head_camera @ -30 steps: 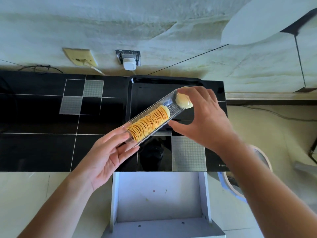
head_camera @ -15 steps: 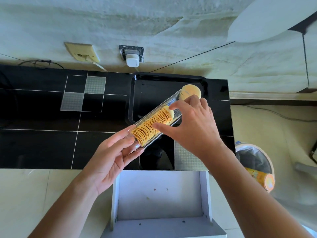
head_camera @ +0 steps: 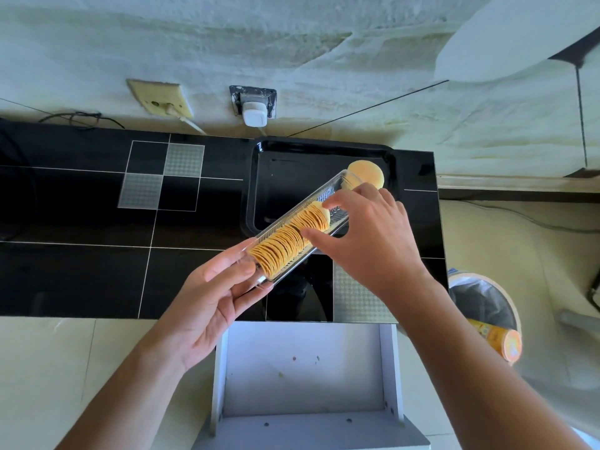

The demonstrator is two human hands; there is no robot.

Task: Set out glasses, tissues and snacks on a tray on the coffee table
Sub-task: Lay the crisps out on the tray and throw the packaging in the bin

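A long clear plastic sleeve [head_camera: 331, 193] with a stack of round yellow crisps [head_camera: 285, 243] slants over the black coffee table [head_camera: 81, 222]. My left hand [head_camera: 207, 300] holds the sleeve's near end from below. My right hand [head_camera: 367, 241] pinches the far end of the stack between thumb and fingers. A few crisps [head_camera: 365, 175] lie on the black tray [head_camera: 318, 151] at the sleeve's far end. The tray sits at the table's back right.
A white open-topped stand [head_camera: 305, 368] is just in front of the table. A bin [head_camera: 487, 303] holding a yellow can [head_camera: 496, 339] stands on the floor to the right. Two wall sockets, one with a white plug [head_camera: 255, 112], sit behind the table.
My right hand let go of the crisps at the tray end and came back along the sleeve to the main stack. The view shifted slightly, showing the bin.
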